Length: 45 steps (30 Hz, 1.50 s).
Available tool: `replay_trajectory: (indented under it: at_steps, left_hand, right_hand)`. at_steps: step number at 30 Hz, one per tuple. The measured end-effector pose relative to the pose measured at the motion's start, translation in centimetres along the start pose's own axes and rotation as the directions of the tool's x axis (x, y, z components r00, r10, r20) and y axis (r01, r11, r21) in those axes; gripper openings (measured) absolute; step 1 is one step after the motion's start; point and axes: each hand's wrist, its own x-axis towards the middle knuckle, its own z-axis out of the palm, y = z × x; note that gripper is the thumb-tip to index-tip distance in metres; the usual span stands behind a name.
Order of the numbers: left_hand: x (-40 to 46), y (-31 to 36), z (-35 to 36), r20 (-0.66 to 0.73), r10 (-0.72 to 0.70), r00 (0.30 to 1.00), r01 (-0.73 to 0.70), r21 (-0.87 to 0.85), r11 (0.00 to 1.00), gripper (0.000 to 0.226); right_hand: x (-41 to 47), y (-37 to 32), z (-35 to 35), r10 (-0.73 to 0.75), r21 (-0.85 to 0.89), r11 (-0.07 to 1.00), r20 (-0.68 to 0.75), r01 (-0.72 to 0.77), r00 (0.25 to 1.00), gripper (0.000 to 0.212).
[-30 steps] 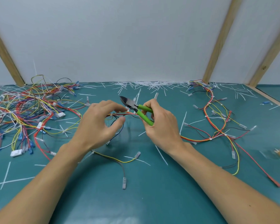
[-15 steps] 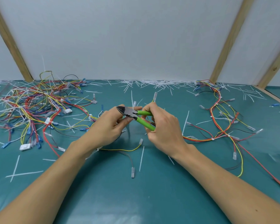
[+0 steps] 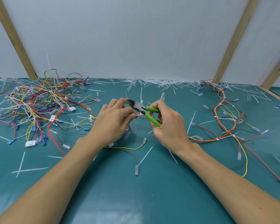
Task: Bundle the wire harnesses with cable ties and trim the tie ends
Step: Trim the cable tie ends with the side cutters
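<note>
Your right hand (image 3: 170, 126) grips the green-handled steel side cutters (image 3: 144, 110), blades nearly closed just above the thin red, orange and yellow wire bundle (image 3: 138, 115) that your left hand (image 3: 113, 122) pinches between thumb and fingertips, above the middle of the teal mat (image 3: 136, 199). The blades sit close to the insulation and your fingertips, so a tilted cut could nick either (the tie itself is hidden). I count one cutter, one tangled pile of loose harnesses (image 3: 39, 107) at the left, one tied harness (image 3: 225, 126) at the right; white offcuts (image 3: 160, 82) are too many to count.
</note>
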Motion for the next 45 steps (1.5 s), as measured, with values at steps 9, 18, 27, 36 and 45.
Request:
replay_trajectory:
  at_steps: [9,18,27,36,45]
  left_hand:
    - [0.0,-1.2,0.3,0.089,-0.047,0.995,0.074,-0.342,0.937,0.012]
    - [0.0,-2.1,1.0,-0.053,-0.115,0.992,0.094,-0.296,0.951,0.009]
    - [-0.1,-2.2,1.3,-0.066,-0.094,0.993,0.074,-0.265,0.961,0.011]
    - [-0.2,-2.3,1.0,-0.194,-0.071,0.978,0.029,-0.214,0.976,0.011]
    - [0.2,-2.5,0.7,-0.244,0.039,0.969,-0.062,-0.086,0.994,0.011]
  right_hand:
    - [-0.1,0.3,0.0,0.038,0.040,0.998,0.041,-0.040,0.998,0.029]
    - [0.7,1.3,-1.9,0.060,0.076,0.995,0.029,-0.062,0.998,0.039]
    - [1.0,1.3,-2.7,0.042,-0.008,0.999,0.023,-0.042,0.999,0.035]
    - [1.0,1.4,-2.8,0.089,-0.064,0.994,0.078,-0.084,0.993,0.032]
    - [0.9,2.7,-2.4,0.166,-0.135,0.981,0.186,-0.142,0.968,0.031]
